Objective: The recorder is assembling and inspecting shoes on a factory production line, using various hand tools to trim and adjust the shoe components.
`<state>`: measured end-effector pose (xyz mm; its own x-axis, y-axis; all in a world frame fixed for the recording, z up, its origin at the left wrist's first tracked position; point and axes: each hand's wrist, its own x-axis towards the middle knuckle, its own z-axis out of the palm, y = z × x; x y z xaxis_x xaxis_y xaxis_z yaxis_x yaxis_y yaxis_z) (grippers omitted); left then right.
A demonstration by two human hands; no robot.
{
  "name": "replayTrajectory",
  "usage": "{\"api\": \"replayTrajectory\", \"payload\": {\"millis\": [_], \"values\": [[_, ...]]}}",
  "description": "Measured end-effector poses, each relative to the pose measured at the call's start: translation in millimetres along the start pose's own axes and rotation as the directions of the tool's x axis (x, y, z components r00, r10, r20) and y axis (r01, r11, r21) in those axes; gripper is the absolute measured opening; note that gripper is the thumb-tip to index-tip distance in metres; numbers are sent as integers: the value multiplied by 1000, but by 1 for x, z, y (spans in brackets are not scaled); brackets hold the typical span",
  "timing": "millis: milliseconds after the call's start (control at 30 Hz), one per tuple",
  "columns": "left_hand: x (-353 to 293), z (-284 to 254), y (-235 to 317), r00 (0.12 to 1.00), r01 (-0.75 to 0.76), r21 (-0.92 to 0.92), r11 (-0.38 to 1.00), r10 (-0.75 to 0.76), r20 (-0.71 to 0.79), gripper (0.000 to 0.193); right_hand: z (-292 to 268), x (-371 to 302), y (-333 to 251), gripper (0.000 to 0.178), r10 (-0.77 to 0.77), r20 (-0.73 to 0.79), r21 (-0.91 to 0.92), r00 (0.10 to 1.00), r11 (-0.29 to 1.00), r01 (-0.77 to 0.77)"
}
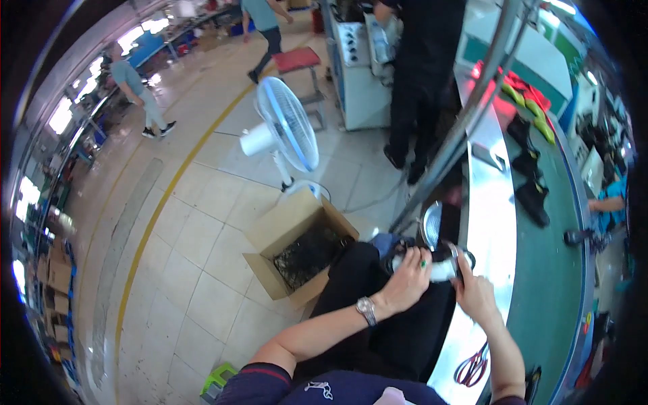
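Left hand (pixel 406 280): fingers bent and closed on the near left end of a black-and-white piece (pixel 443 271); green-stoned ring on one finger, wristwatch (pixel 365 310) behind.

Right hand (pixel 475 294): at the piece's right end, one finger reaching along it; whether thumb and fingers pinch it cannot be told.

Black-and-white piece, one: held between the two hands, above the lap; exact kind unclear, partly covered by fingers. Handling, as judged: light, easily borne by fingertips; dark portion probably soft and pliable, white portion perhaps smoother and firmer, liable to slide under a loose thumb. Not likely fragile, though the pale surface could mark. Best hold: one end in each hand, fingers beneath, thumbs above, middle left uncovered.

Round pale disc (pixel 433 225): just beyond the hands.

Red-handled scissors (pixel 471 370): nearer the body than the right hand, on the metal ledge (pixel 494 209).

Black shoes (pixel 532 202): beyond the right hand and to its right, on the green belt (pixel 540 283).

Open carton (pixel 270 277), dark contents: left of the left hand, on the floor.
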<state>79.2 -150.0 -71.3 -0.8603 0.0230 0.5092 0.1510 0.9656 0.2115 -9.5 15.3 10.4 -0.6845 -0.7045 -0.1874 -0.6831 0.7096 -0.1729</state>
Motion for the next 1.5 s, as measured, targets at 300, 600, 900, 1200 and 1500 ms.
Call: {"api": "replayTrajectory", "payload": {"millis": [300,600,900,1200,1500], "values": [[-5,2,-7,994,-109,233,966,112,-2,47,0,22,-22,65,-11,-42,11,999,1000,12],[-18,8,-2,991,-113,171,979,123,-52,43,13,4,-35,65,27,-91,-24,995,999,-29],[-12,-1,-5,984,117,-294,949,-150,-92,56,7,8,-52,64,13,-117,81,993,997,-3],[-16,-36,-25,976,209,-151,966,-196,96,68,27,9,-53,67,0,-106,71,994,997,8],[-19,-36,-28,957,282,-375,883,-285,48,67,29,13,-65,67,10,-60,154,998,988,-1]]}}
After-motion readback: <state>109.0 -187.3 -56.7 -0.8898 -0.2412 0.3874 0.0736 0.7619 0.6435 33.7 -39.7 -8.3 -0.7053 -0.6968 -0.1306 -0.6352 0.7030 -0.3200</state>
